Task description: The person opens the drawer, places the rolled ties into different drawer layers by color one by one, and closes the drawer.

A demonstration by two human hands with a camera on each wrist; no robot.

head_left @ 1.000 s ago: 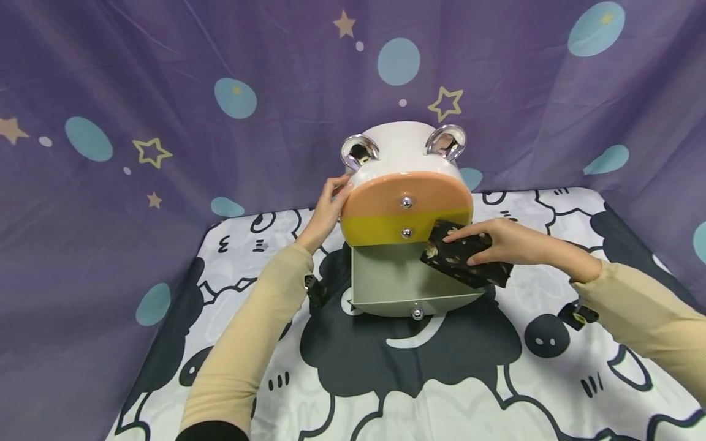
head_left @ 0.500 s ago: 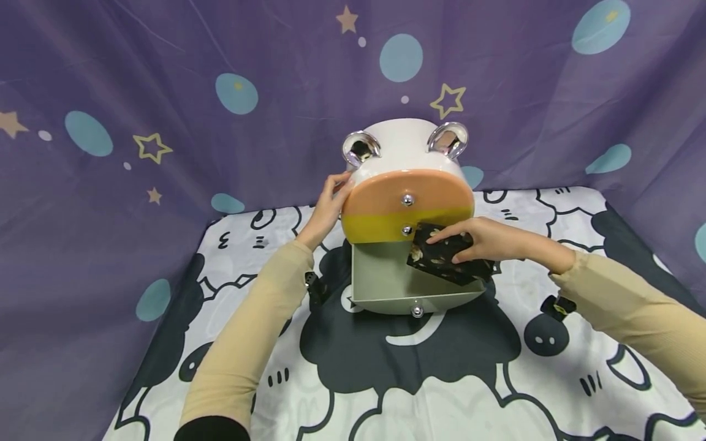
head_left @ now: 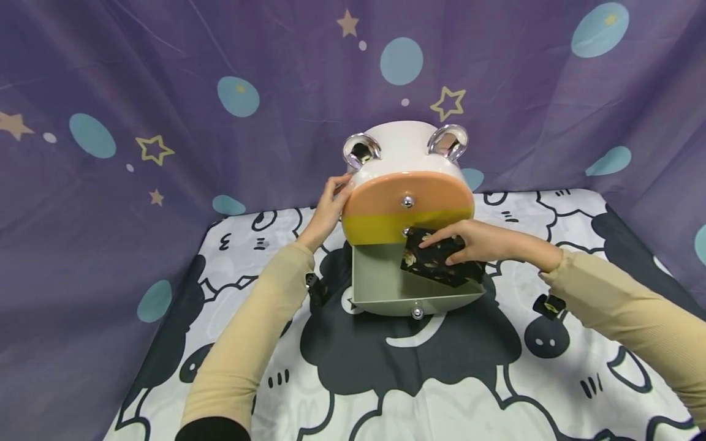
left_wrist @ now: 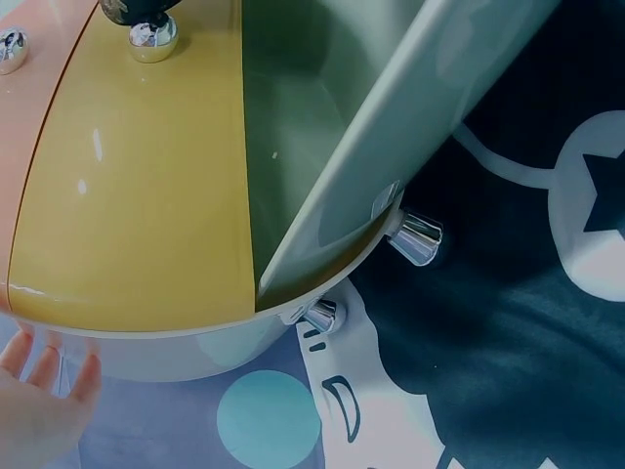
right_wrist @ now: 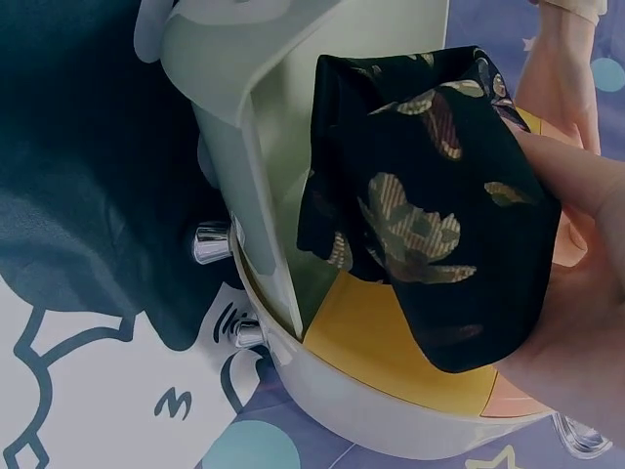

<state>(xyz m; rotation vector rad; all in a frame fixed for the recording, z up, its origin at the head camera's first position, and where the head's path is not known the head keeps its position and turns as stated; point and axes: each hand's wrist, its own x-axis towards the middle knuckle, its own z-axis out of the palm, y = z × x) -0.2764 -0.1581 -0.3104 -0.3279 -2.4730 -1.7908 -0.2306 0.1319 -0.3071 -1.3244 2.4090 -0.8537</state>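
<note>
A white animal-shaped drawer chest (head_left: 405,156) with silver ears stands on the table, its peach drawer (head_left: 408,195) and yellow drawer (head_left: 380,228) closed. The grey-green bottom drawer (head_left: 386,282) (left_wrist: 391,127) (right_wrist: 244,147) is pulled out. My right hand (head_left: 469,242) grips a folded black cloth with a gold pattern (head_left: 432,264) (right_wrist: 430,234) and holds it over the right side of that drawer. My left hand (head_left: 330,205) (left_wrist: 44,391) rests with straight fingers on the chest's left side.
A black-and-white cartoon sheep cloth (head_left: 441,380) covers the table. A purple curtain with stars and blue dots (head_left: 165,92) hangs behind and along the left. The chest's small silver feet (left_wrist: 415,239) stand on the cloth.
My right hand has carried the black cloth leftward and down, from beside the drawer's right edge to over the open drawer. The left hand has stayed on the chest.
</note>
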